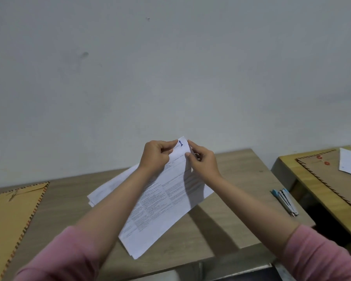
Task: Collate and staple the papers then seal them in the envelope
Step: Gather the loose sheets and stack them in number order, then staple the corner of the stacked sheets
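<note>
Left hand (154, 154) and right hand (202, 159) both pinching top corner of white printed paper sheets (162, 201), lifted above beige wooden desk (239, 179), probably squaring edges before stapling; blue-and-silver metal stapler (285, 201) waiting rightward.

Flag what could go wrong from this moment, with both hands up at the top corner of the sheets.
1. Both the left hand and right hand pinch only the top corner of the papers; the lower sheets look fanned and could slip out of order.
2. The stapler lies near the table's right edge; a blind reach might knock it off.
</note>
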Demonstrator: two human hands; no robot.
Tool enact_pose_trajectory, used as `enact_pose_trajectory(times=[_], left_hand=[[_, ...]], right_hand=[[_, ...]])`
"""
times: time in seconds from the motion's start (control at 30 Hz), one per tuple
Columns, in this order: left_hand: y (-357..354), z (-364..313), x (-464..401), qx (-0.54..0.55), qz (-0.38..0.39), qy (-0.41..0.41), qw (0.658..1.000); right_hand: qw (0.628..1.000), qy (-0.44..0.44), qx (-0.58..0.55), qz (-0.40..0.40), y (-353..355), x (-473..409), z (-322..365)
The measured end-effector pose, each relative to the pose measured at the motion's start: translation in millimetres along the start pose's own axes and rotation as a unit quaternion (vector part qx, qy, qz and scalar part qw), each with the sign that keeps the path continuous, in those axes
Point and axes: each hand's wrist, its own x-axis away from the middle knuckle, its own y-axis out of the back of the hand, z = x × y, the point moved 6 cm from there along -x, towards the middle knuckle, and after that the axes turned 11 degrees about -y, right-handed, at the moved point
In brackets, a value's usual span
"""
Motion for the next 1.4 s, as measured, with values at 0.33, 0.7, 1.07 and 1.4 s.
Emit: enact_pose_trajectory(times=[0.33, 0.7, 1.07, 1.4], left_hand=[[-99.9, 9.4, -6.5, -0.025, 0.151, 0.017, 0.988], [-165.4, 20.1, 3.5, 0.033, 0.205, 0.017, 0.978], [-181.0, 23.8, -1.4, 0.047, 0.237, 0.019, 0.970], [-173.8, 29.3, -6.2, 0.061, 0.235, 0.053, 0.969]], right_hand=[[0.918, -0.111, 0.315, -0.216, 184.4, 59.7, -113.0], [0.823, -0.204, 0.465, -0.255, 247.9, 62.3, -158.9], [0.976, -0.128, 0.174, -0.005, 199.6, 40.6, -99.4], [0.962, -0.065, 0.263, 0.021, 187.0, 19.6, -81.9]])
